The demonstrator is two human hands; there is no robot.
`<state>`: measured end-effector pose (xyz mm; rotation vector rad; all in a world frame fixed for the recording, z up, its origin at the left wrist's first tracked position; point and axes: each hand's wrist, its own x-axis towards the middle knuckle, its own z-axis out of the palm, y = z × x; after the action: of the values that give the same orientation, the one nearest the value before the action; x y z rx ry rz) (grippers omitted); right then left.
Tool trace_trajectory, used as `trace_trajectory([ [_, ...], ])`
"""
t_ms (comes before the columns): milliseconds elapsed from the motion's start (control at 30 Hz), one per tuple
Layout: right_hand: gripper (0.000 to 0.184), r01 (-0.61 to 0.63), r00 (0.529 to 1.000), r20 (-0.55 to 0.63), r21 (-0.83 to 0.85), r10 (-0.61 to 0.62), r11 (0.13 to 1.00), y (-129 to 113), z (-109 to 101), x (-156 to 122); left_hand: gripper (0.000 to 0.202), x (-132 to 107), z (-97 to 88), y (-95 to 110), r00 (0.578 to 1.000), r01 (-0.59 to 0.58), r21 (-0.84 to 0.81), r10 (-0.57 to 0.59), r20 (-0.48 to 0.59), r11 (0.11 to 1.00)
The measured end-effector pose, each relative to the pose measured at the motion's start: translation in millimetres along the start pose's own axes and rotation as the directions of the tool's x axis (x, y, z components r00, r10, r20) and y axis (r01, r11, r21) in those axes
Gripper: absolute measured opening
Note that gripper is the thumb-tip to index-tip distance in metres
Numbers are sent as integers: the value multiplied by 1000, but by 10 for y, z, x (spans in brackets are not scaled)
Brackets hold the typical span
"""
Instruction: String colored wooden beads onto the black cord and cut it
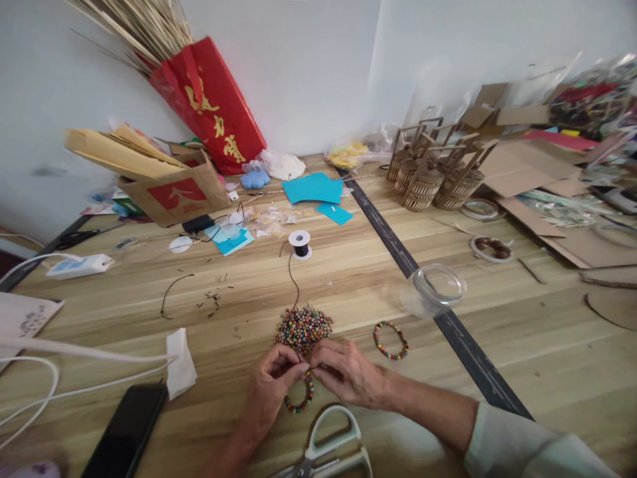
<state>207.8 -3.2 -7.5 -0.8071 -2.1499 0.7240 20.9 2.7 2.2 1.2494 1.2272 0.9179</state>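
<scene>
My left hand (271,385) and my right hand (346,373) meet fingertip to fingertip at the near edge of a wooden table (522,345). Both pinch a thin black cord strung with small multicoloured beads (301,397), which hangs in a loop below my fingers. Just beyond my hands lies a heap of loose beads (303,326). The cord (292,279) runs from my fingers up to a small spool (300,243). A finished bead bracelet (391,340) lies to the right of the heap.
White-handled scissors (326,448) lie just in front of my hands, a black phone (127,435) and white cables at the left. A clear round tub (435,289) sits right of the beads. Wooden lantern frames (432,176), cardboard, a red bag (212,106) and blue paper fill the back.
</scene>
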Motion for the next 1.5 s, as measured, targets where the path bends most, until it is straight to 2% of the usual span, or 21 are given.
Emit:
trace_trajectory([
  [133, 12, 46, 998, -24, -164, -50, 985, -16, -2, -37, 7, 20, -49, -45, 998, -5, 47, 2, 59, 999],
  [300, 12, 133, 990, -5, -283, -140, 950, 10, 35, -73, 2, 35, -103, -104, 976, -129, 13, 124, 179, 992],
  [567, 17, 144, 989, 46, -234, -137, 961, 9, 56, -53, 5, -7, -99, -98, 939, -310, 197, 267, 215, 930],
  [733, 17, 159, 987, 30, -212, -156, 964, -1, 31, -24, 7, -4, -86, -59, 937, -303, 198, 255, 237, 932],
  [900, 18, 135, 991, 29, -179, -132, 975, 2, 1, -16, 5, 3, -83, -54, 957, -198, 132, 163, 238, 971],
  [1000, 19, 114, 993, 36, -148, -110, 982, 10, -9, -16, 4, -4, -90, -65, 960, -183, 139, 147, 237, 973],
  [1267, 20, 87, 996, 24, -113, -85, 990, 28, 6, -8, 4, -36, -85, -36, 953, -280, 324, 220, 209, 904],
  [1500, 22, 107, 994, 56, -165, -99, 981, 22, -2, -13, 6, -31, -72, -46, 912, -404, 363, 339, 229, 840],
])
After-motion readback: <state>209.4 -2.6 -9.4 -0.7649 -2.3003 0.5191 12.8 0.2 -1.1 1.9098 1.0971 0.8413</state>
